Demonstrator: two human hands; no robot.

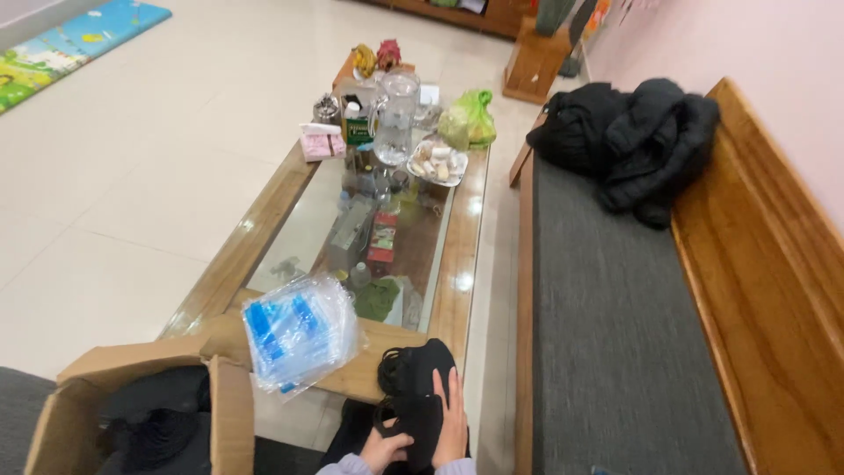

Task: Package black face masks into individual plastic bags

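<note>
A stack of black fabric pieces with elastic loops (413, 378) rests on my lap at the bottom centre. My left hand (383, 449) grips its near edge, fingers curled on the fabric. Along the stack's right side my right hand (453, 422) lies flat, fingers together. A pile of clear plastic bags with blue print (297, 334) lies on the near end of the wooden, glass-topped coffee table (248, 246). At the bottom left stands an open cardboard box (230, 413) with more black pieces inside.
The table's far end carries a glass jug (396, 119), a plate of small items (437, 163), a green bag (470, 119), a pink box (322, 142) and fruit. A wooden bench with a grey cushion (615, 325) runs on the right, black jackets (629, 145) heaped on it.
</note>
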